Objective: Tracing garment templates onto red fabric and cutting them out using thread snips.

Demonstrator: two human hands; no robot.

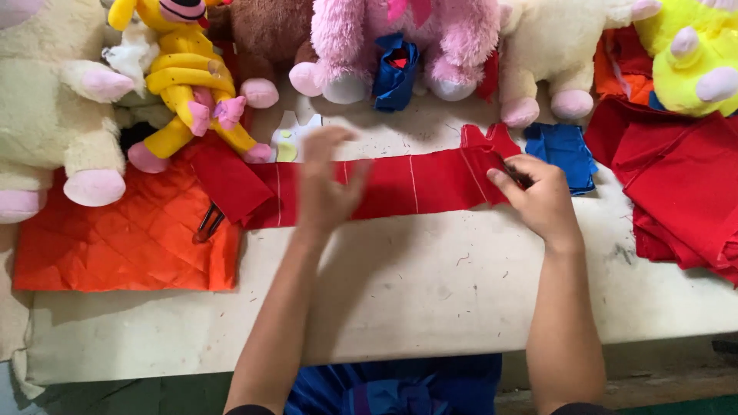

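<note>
A long red fabric strip (415,184) with white chalk lines lies across a pale worktable (430,292). My left hand (327,184) rests flat on the strip's middle, fingers spread and blurred. At the strip's right end my right hand (538,196) is closed around a dark tool; only a sliver of it shows between the fingers, too little to tell its kind. A small cut red piece (492,137) lies just above that end.
Plush toys (184,77) line the table's far edge. An orange quilted sheet (131,238) lies at left, with red-handled scissors (207,223) on it. A blue cloth piece (565,150) and a stack of red fabric (676,184) sit at right.
</note>
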